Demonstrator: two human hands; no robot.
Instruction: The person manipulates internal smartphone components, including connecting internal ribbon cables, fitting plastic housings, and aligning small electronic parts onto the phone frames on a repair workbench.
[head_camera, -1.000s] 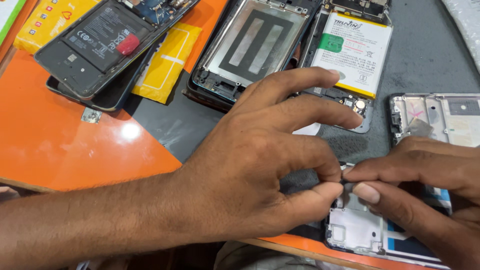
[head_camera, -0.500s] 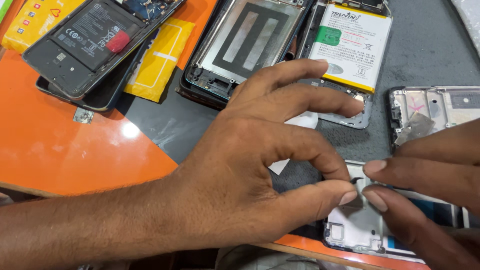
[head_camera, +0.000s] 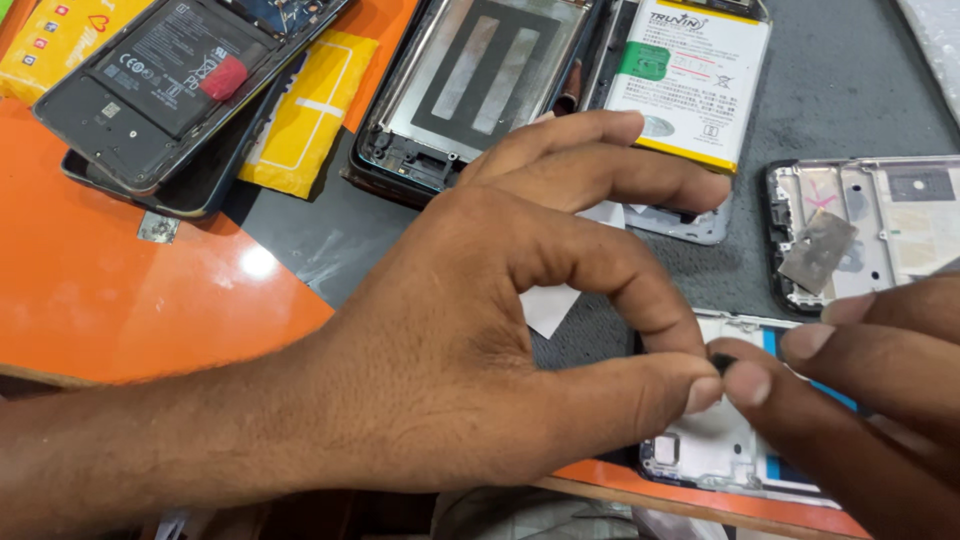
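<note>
Two hands, left hand (head_camera: 450, 340) and right hand (head_camera: 860, 400), fingers pinching small dark part (head_camera: 722, 360); above opened phone (head_camera: 720, 450)

Bare forearm (head_camera: 150, 450), short-nailed fingers (head_camera: 620, 395)

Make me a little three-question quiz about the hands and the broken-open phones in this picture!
1. True or false: the left hand and right hand pinch one tiny dark part together.
2. What colour is the tabletop beside the grey mat?
3. The white battery lies: A) above the hands, B) under the left wrist.

Key: 1 true; 2 orange; 3 A.
</note>
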